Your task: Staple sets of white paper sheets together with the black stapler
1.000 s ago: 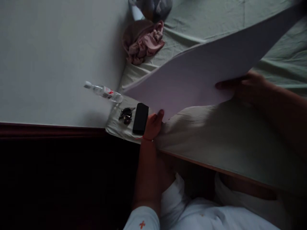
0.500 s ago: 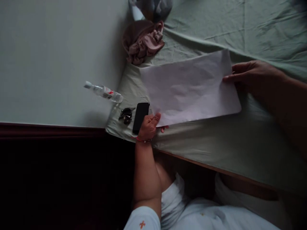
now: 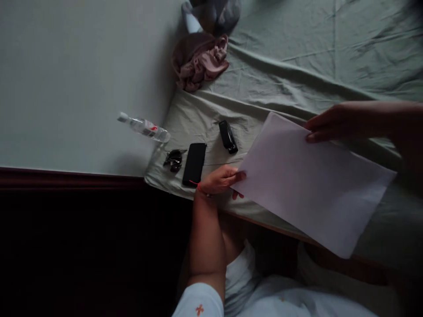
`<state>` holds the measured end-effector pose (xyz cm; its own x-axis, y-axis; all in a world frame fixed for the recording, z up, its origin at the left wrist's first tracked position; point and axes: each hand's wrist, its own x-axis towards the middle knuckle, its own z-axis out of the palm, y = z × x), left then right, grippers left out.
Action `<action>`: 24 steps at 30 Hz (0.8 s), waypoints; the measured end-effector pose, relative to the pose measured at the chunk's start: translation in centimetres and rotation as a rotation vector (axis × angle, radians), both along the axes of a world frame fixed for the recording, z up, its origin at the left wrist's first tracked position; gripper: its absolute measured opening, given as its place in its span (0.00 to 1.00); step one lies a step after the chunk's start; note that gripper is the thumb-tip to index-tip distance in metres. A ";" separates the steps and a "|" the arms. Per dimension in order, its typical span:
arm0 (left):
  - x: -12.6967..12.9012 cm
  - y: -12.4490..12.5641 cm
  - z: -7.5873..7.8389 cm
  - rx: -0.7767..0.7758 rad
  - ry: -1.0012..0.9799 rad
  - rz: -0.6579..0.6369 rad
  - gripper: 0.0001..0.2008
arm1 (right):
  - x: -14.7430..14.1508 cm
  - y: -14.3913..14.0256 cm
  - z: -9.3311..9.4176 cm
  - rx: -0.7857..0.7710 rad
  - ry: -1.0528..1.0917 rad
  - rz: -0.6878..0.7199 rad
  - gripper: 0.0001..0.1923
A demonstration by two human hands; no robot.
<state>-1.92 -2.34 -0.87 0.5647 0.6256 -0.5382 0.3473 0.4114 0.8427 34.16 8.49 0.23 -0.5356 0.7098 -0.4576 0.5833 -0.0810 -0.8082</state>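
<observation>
A large white sheet of paper (image 3: 313, 185) lies slanted over the green-sheeted bed, its lower corner hanging past the near edge. My left hand (image 3: 220, 179) pinches the sheet's left corner between thumb and fingers. My right hand (image 3: 330, 123) grips the sheet's upper edge with the fingers on top. A small black stapler-like object (image 3: 228, 136) lies on the bed just left of the paper. A black phone (image 3: 194, 164) and a bunch of keys (image 3: 173, 159) lie beside my left hand.
A clear plastic bottle (image 3: 143, 127) lies at the bed's corner, against the pale floor. A crumpled pink cloth (image 3: 200, 61) and a grey bundle (image 3: 214, 13) sit at the bed's far left. The green bedsheet (image 3: 297, 53) stretches away, wrinkled. The wooden bed edge (image 3: 264, 220) runs before my knees.
The paper was raised and spread wide, then came down and shifted to the right, now slanted. That uncovered the small black object. My left hand moved right along the near edge with the corner.
</observation>
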 end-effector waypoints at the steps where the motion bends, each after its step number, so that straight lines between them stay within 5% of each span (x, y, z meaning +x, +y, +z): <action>1: 0.0 0.1 -0.1 -0.004 0.001 -0.012 0.29 | -0.6 -0.4 0.1 -0.024 -0.031 0.037 0.17; 4: -0.4 0.4 -0.9 0.041 0.040 0.044 0.28 | -1.9 -1.3 -0.2 -0.036 -0.096 -0.071 0.16; 11: -0.8 1.5 -2.9 0.146 0.116 0.686 0.19 | -3.5 -1.5 -2.5 -0.222 0.095 -0.263 0.13; 15: -0.1 2.2 -3.2 0.226 0.202 0.916 0.13 | -3.9 -1.2 -3.2 -0.295 0.142 -0.344 0.10; 24: 1.3 3.5 -4.9 0.475 0.419 1.029 0.11 | -4.2 -1.2 -2.5 -0.237 0.047 -0.458 0.07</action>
